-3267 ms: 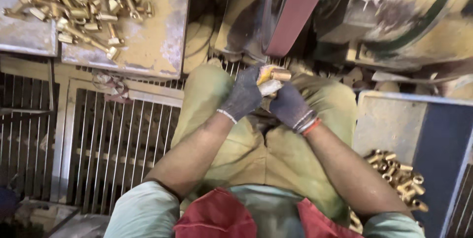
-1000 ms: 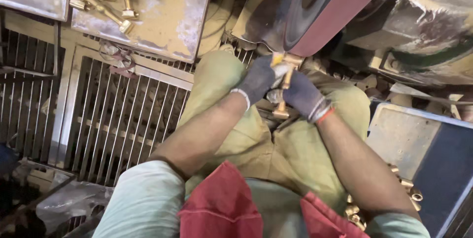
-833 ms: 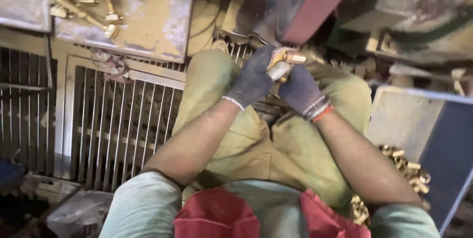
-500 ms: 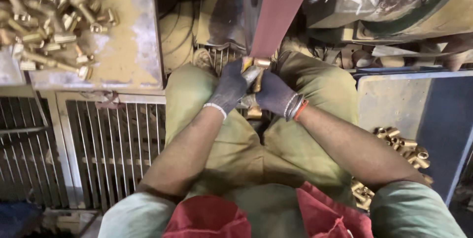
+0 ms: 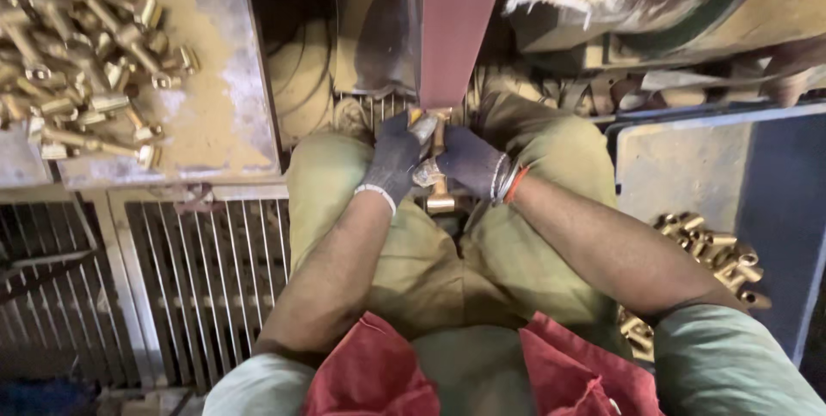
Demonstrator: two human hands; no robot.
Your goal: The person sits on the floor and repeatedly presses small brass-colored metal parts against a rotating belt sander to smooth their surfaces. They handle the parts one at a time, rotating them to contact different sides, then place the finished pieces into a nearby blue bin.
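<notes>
Both gloved hands [image 5: 434, 162] raised closer to the sanding belt [image 5: 456, 29], gripping brass fitting [image 5: 439, 184] between them

Two gloved hands, the left hand [image 5: 394, 158] and the right hand [image 5: 469, 162], meet around one brass fitting [image 5: 439, 182], its lower end showing just below the fingers [image 5: 411, 128]. One dark red sanding belt [image 5: 456, 24] runs directly above the fingers. There are two heaps of brass pieces: a big one [image 5: 77, 46] well to the left of the fingers and above them, too many and too tangled to count, on one dusty counter [image 5: 215, 123]; and a smaller one [image 5: 710, 252] to the right of the fingers and below them, roughly a dozen visible. One metal grille [image 5: 206, 278] lies to the lower left of the fingers.
</notes>
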